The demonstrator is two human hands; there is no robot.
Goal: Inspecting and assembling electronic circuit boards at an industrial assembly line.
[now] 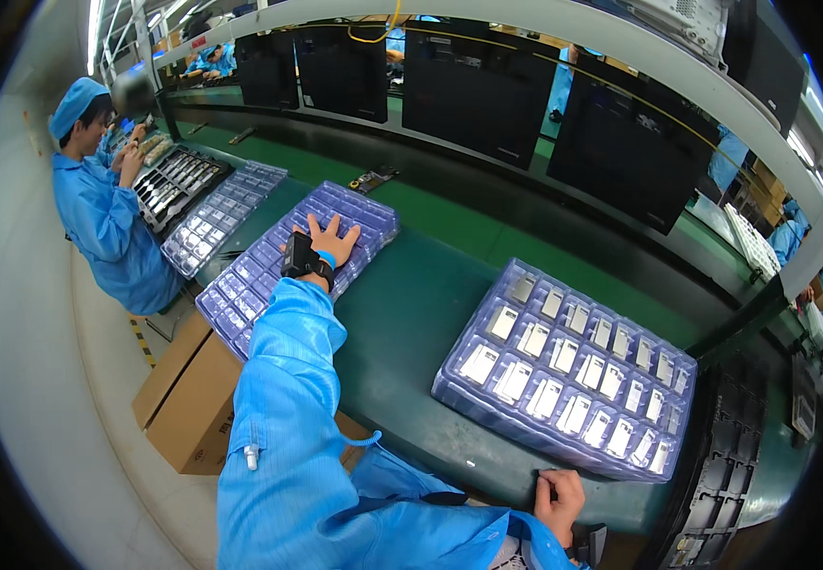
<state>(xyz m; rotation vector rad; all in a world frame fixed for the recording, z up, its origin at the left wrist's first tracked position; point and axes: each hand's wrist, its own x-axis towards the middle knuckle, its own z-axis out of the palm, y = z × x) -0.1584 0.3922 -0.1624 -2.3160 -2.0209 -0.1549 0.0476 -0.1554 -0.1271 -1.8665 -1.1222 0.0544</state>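
My left hand lies flat with fingers spread on a purple-tinted clear plastic compartment tray, whose pockets look bare. A black device is strapped to that wrist over the blue sleeve. At the table's near edge, my right hand rests curled in a loose fist, with nothing visible in it. Just beyond it sits a stack of similar purple trays. Silvery-white flat rectangular parts fill rows of pockets in the top tray. My right hand does not touch this stack.
Black slotted trays stand at the right. A co-worker in blue works at the left by another clear tray. An open cardboard box is below the table edge. A small device part lies on the green conveyor.
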